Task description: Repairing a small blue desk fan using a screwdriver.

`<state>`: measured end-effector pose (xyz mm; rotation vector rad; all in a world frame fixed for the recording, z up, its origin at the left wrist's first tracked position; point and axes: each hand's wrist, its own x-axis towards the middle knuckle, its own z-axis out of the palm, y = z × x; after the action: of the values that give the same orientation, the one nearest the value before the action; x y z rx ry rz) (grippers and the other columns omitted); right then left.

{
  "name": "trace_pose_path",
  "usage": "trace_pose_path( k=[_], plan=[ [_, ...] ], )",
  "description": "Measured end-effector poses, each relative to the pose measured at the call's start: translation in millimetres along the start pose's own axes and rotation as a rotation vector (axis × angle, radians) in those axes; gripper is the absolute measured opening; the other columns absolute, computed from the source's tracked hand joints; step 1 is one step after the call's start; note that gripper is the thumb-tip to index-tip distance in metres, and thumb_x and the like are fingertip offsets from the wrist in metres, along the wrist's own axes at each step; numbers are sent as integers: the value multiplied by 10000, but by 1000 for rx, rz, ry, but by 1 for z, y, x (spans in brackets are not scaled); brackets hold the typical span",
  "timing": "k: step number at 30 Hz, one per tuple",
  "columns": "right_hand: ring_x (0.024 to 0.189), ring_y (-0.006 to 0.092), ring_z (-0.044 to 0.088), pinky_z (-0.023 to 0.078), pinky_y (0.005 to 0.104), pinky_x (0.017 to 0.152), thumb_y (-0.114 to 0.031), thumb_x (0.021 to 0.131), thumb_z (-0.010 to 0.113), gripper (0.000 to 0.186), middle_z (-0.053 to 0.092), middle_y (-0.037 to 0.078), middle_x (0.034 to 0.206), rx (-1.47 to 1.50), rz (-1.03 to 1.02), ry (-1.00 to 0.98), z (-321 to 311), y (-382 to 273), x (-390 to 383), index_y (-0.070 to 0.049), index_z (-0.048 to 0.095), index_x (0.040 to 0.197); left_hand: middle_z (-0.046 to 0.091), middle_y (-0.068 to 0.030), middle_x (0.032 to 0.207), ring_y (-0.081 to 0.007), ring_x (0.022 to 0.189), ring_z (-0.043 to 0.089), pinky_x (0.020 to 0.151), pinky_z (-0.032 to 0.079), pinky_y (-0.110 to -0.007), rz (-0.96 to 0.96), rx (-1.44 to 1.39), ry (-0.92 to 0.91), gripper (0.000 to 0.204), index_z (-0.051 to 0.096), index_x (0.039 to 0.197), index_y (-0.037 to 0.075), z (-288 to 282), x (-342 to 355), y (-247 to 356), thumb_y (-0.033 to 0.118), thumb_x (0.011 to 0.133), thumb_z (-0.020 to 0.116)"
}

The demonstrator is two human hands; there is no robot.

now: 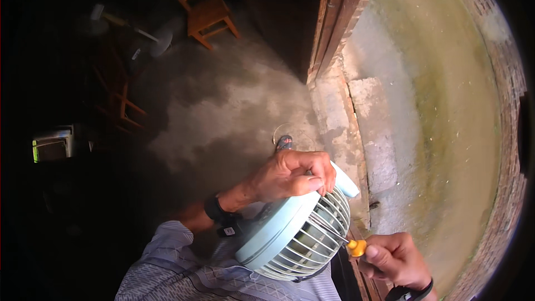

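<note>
A small pale blue fan (278, 228) with a white wire grille (304, 248) is held close against my body, its grille turned to the right. My left hand (298, 173) grips the fan's upper rim, fingers curled over it. In my right hand (398, 259) is a screwdriver (356, 247) with a yellow handle, pinched between thumb and fingers. Its thin metal shaft points left into the grille bars. What the tip touches inside the fan cannot be made out.
A wooden chair (209, 14) stands at the far left on the concrete floor (206, 111). Beyond it is a standing fan (159, 42), dim in shadow. A wooden door frame (334, 22) and a stone sill (334, 106) lie to the right, with a brick wall (504, 78) outside.
</note>
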<state>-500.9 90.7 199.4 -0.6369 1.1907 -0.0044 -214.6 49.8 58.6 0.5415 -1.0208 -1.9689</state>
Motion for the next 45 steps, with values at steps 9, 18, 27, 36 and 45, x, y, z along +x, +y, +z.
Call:
trace_pose_path(
  k=[9,18,27,36,45],
  plan=[
    [681,260,676,536,361,568,-80,833,841,376,735,132,928,-1312,-1113,680,42,4,10,-41,724,1189,655,-107,955,-247,1031,604,1008,460,-456,97,-48,25,191,704,875,20,-7,-16,-3,160,963,607],
    [599,140,629,410,250,461,-505,985,669,610,693,85,820,15,-69,24,16,-24,-2,86,711,1131,643,-104,958,-227,999,613,972,474,-420,74,91,15,238,706,886,7,2,-17,7,190,991,595],
    [570,239,587,428,342,512,-250,879,780,329,655,109,783,-1439,-1078,686,42,26,17,7,684,1060,645,-94,941,-229,1010,607,1003,462,-432,91,96,14,272,717,903,25,-5,-21,4,231,1004,569],
    [714,120,663,540,257,629,-270,940,786,433,730,90,939,-67,-227,101,20,-23,-8,63,682,1197,639,-97,969,-222,1012,609,988,459,-409,125,166,-25,266,702,901,7,-3,-15,2,195,1008,546],
    [607,220,632,486,326,541,-232,904,785,313,687,100,767,-1146,-798,337,15,-9,4,31,706,1054,634,-102,968,-223,1007,602,993,455,-410,124,110,8,285,710,912,-1,1,-16,-7,202,1009,535]
  ],
)
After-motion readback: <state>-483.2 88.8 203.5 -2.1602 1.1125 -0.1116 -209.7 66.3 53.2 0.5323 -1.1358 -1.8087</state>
